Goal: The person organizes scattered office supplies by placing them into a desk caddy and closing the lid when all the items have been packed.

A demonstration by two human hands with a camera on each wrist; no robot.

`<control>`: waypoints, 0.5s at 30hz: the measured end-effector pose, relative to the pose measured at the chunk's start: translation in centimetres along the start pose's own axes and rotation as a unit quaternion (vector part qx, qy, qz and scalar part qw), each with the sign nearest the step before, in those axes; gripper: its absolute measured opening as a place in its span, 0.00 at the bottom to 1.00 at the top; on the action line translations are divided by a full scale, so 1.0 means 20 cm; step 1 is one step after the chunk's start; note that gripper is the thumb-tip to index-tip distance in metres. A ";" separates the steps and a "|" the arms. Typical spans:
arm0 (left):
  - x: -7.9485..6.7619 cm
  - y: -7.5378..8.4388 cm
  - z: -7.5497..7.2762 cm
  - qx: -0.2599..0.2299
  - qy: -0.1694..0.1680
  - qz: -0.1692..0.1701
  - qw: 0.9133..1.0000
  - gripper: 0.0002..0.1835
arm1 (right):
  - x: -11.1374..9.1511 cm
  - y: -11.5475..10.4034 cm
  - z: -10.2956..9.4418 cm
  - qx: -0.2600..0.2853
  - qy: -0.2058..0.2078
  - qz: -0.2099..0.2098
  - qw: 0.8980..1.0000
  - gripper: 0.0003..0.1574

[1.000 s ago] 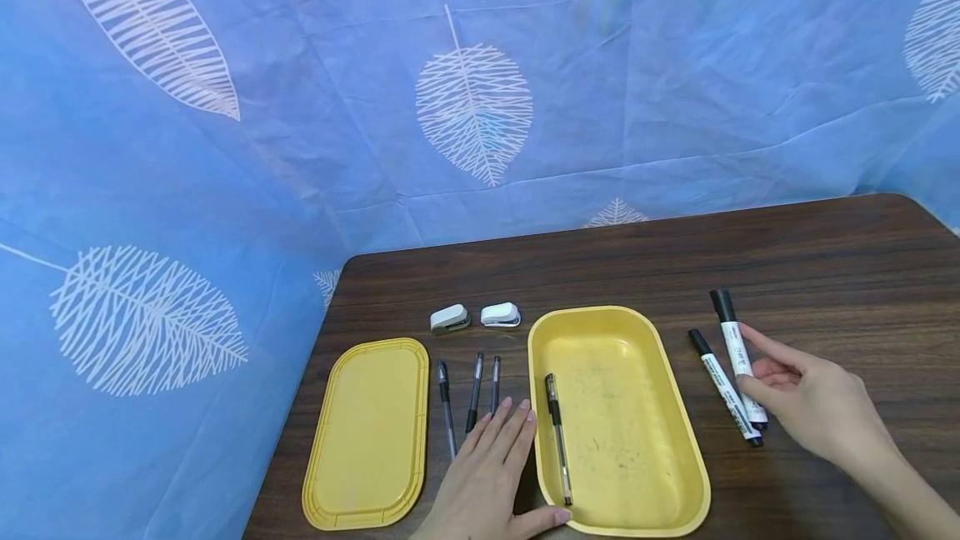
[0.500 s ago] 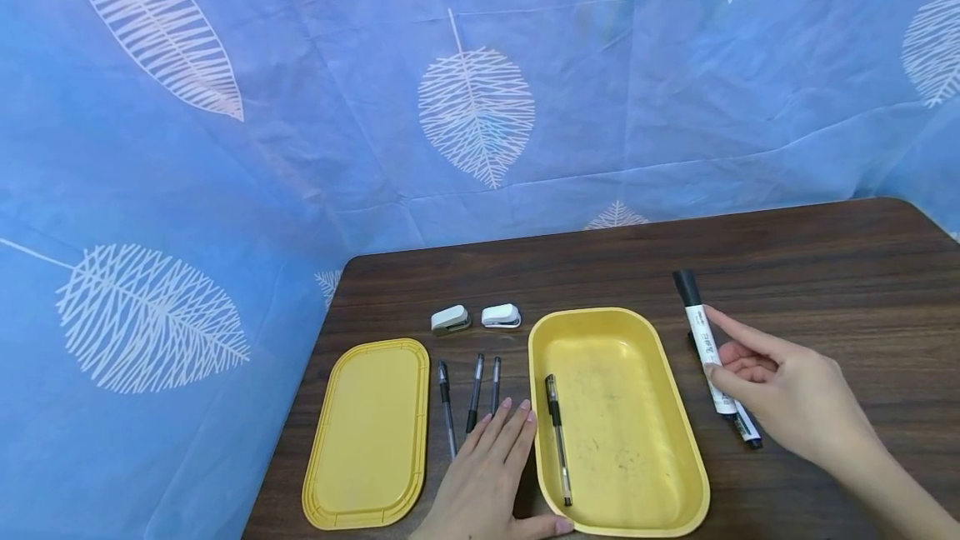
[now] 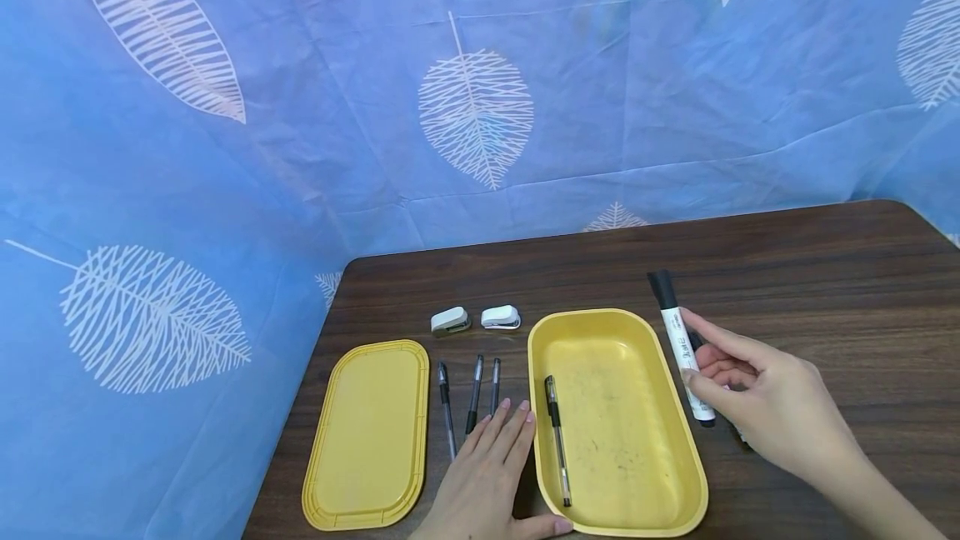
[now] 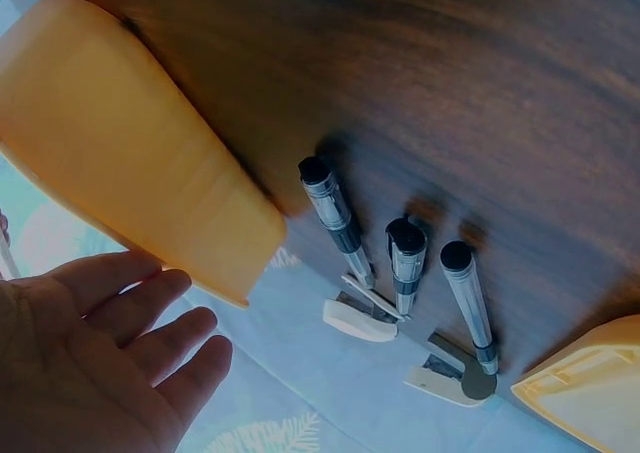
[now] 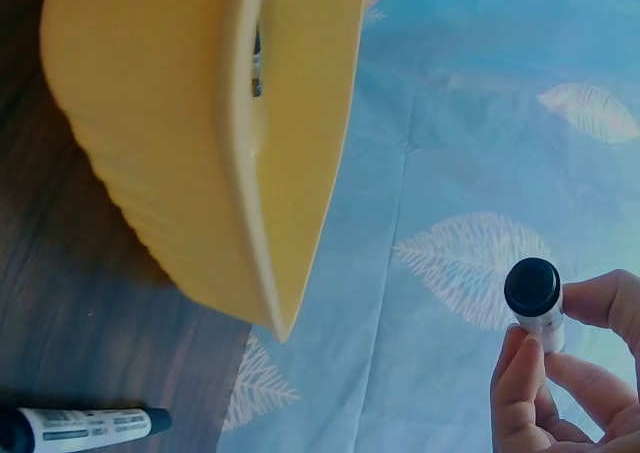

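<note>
My right hand (image 3: 765, 398) pinches a white marker (image 3: 684, 357) with a black cap between thumb and fingers, just off the right rim of the yellow box (image 3: 693, 473). In the right wrist view that marker (image 5: 540, 313) is seen end-on, raised off the table. A second marker (image 5: 95, 429) lies on the table, mostly hidden behind my right hand in the head view. The fingers of my left hand (image 3: 483, 473) are extended, touching the box's left rim. Inside the box, along its left side, lies a black gel pen (image 3: 557, 440).
Several gel pens (image 3: 446, 407) lie left of the box, partly behind my left hand. Two small white staplers (image 3: 500, 317) sit farther back. A yellow lid (image 3: 367, 436) lies flat at the left. Blue leaf-print cloth (image 3: 337, 148) hangs behind the dark wooden table (image 3: 847, 273).
My right hand has lifted one marker from beside the other and carried it left toward the box. My left hand has stayed in place.
</note>
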State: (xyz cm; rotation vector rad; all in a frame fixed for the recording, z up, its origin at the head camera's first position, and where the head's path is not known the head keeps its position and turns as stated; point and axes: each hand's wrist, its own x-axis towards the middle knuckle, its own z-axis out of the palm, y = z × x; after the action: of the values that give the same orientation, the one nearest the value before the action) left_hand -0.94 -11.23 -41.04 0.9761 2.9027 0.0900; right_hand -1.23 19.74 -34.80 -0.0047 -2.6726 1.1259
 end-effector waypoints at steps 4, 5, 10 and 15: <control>0.00 0.00 0.00 -0.008 -0.004 -0.004 1.000 0.55 | 0.00 -0.03 0.02 0.004 0.000 -0.006 1.000 0.36; 0.00 0.00 0.00 -0.010 -0.005 -0.005 1.000 0.55 | 0.01 -0.04 0.02 0.006 0.000 -0.007 1.000 0.36; 0.00 0.00 0.00 -0.015 -0.011 -0.007 1.000 0.56 | 0.00 -0.08 0.04 0.021 0.002 -0.011 1.000 0.36; 0.00 0.00 0.00 -0.013 -0.012 -0.006 1.000 0.56 | -0.01 -0.11 0.08 0.047 -0.001 -0.021 0.999 0.38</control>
State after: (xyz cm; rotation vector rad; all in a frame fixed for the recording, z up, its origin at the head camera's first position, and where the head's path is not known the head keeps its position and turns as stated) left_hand -1.01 -11.19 -41.10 0.9479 2.8773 0.1146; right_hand -1.09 16.97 -34.32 0.0685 -2.6051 1.2376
